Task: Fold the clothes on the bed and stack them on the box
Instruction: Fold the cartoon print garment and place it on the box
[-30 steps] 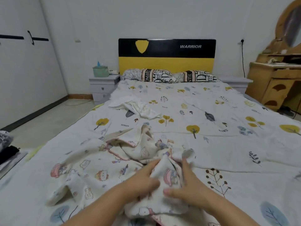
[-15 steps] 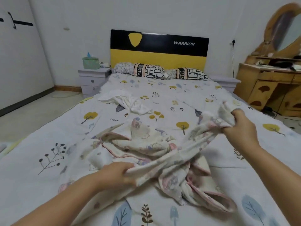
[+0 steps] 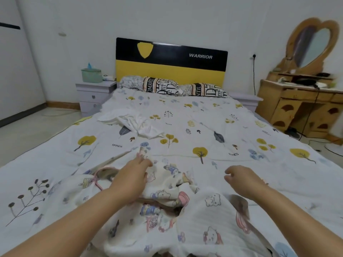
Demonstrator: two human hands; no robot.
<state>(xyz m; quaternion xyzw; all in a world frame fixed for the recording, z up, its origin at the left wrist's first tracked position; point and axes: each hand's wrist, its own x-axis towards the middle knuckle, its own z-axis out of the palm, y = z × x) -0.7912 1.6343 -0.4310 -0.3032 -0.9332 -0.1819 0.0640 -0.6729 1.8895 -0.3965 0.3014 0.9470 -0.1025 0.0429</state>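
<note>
- Garment (image 3: 167, 206) with cartoon print lies crumpled on the bed (image 3: 241, 138) before us (thin, limp, light, we judge).
- Our left hand (image 3: 131, 178) pinches its far edge; right hand (image 3: 243, 179) hovers loosely curled, holding nothing.
- We'd take corners or seams.

Two bare forearms, no sleeves, left hand (image 3: 132, 176) and right hand (image 3: 245, 180) without rings or gloves

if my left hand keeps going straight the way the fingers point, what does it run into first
Probably the far edge of the cartoon-print garment at the left hand's fingertips, then bare bedspread. The white garment lies further along that line, though depth is unclear.
</note>
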